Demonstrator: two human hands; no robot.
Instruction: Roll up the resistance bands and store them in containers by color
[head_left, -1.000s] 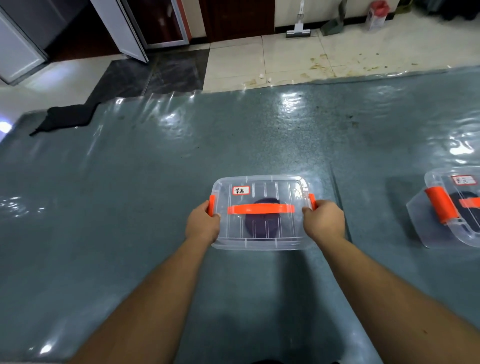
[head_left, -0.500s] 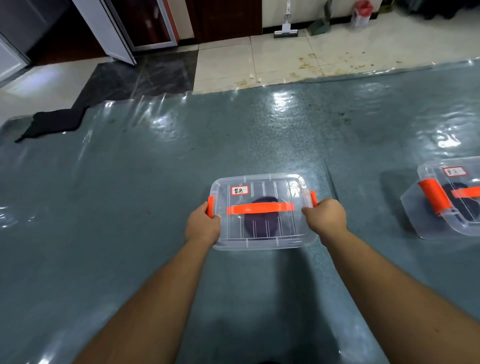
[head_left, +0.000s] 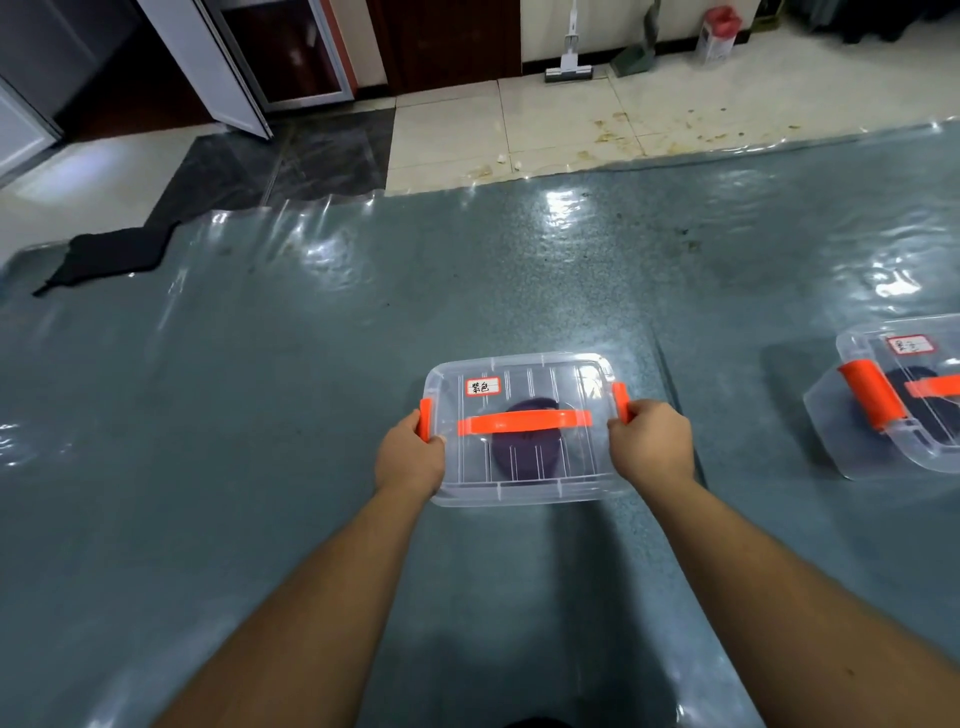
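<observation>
1. I see both arms stretched forward over a grey-green mat (head_left: 260, 415) covered with a shiny clear film; it carries everything here.
2. A clear plastic container (head_left: 524, 488) with its lid on sits at the middle of the mat, closer to the near edge than to the far one.
3. My left hand (head_left: 410, 457) grips the container's left end, fingers curled round the side at the orange latch (head_left: 425, 418).
4. My right hand (head_left: 652, 441) grips the right end the same way, fingers curled just below the other orange latch (head_left: 620, 397).
5. An orange handle (head_left: 524, 421) lies flat across the lid between the two hands.
6. A white label (head_left: 483, 386) with a red border and handwritten characters sits at the lid's far left corner.
7. Through the lid I see a rolled purple band (head_left: 524, 457) lying inside, under the handle.
8. I cannot tell whether the container rests on the mat or is lifted slightly off it.
9. A second clear container (head_left: 883, 447) stands at the mat's right edge, well apart from the first, tilted, partly cut off by the frame, with orange fittings, a similar label and something dark inside.
10. A black cloth (head_left: 104, 254) lies at the mat's far left corner.
11. Beyond the far edge lies pale tiled floor (head_left: 571, 130), stained in places.
</observation>
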